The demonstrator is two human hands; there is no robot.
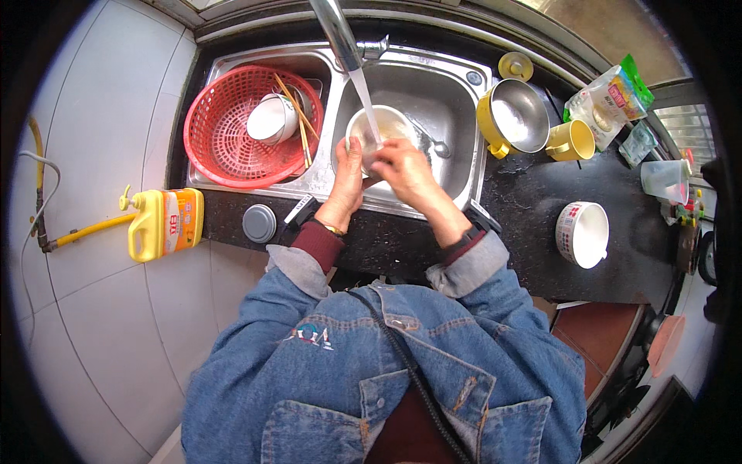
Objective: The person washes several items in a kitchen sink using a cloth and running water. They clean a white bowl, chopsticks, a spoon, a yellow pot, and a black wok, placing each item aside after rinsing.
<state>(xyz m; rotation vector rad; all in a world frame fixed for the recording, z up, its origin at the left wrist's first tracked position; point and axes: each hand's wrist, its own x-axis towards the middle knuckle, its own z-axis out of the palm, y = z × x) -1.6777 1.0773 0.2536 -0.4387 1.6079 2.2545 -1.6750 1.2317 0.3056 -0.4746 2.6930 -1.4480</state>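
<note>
My left hand (348, 180) grips the near left rim of a white bowl (385, 119) in the right basin of the steel sink (452, 87). Water runs from the chrome faucet (342, 46) into the bowl. My right hand (407, 171) is at the bowl's near right side, its fingers bent at the rim under the stream; whether they hold anything is hidden. A metal spoon (440, 148) lies in the basin to the right of the bowl. On the left basin sits a red plastic colander (217, 127) with a white bowl (269, 120) and wooden chopsticks (305, 142) in it.
Right of the sink stand a yellow steel-lined pot (520, 116), a yellow mug (572, 140), a plastic food bag (608, 104) and a patterned white bowl (582, 235). A grey round lid (259, 224) and a yellow pump jug (168, 223) are at the left near edge.
</note>
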